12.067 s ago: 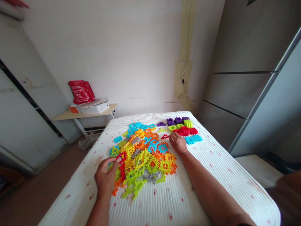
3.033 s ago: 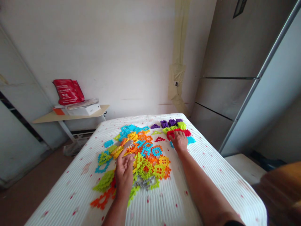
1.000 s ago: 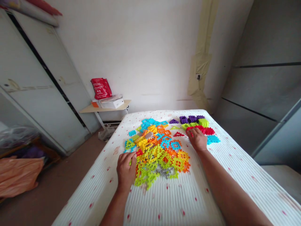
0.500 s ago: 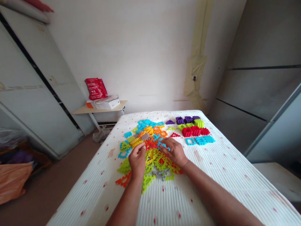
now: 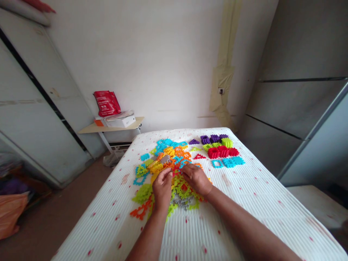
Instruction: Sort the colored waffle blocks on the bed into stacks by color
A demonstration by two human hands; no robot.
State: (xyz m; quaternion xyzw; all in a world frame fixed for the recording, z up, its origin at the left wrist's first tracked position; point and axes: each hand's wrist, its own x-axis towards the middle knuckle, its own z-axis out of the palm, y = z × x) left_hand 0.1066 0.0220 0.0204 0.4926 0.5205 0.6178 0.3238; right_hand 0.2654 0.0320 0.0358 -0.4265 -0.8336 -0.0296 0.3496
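Note:
A heap of colourful interlocking plastic tiles (image 5: 163, 159) lies on a white ribbed mattress (image 5: 244, 203). My left hand (image 5: 162, 186) and my right hand (image 5: 196, 178) meet over the heap's middle, fingers curled. Both pinch at a red tile (image 5: 176, 170) between them. Green tiles (image 5: 143, 193) and an orange tile (image 5: 138, 212) lie left of my left hand. Sorted rows sit at the far right: purple tiles (image 5: 212, 138), a green stack (image 5: 227, 142), red tiles (image 5: 221, 151) and blue tiles (image 5: 231, 161).
A red triangle (image 5: 199, 156) and a purple triangle (image 5: 194, 141) lie between the heap and the rows. A small shelf table (image 5: 108, 127) with a red bag (image 5: 106, 103) and a white box (image 5: 121, 121) stands by the wall. An orange bag (image 5: 9, 214) lies on the floor, left.
My right hand left the sorted red tiles and came back to the heap. My left hand moved from the heap's left edge to its middle, so both hands now meet there.

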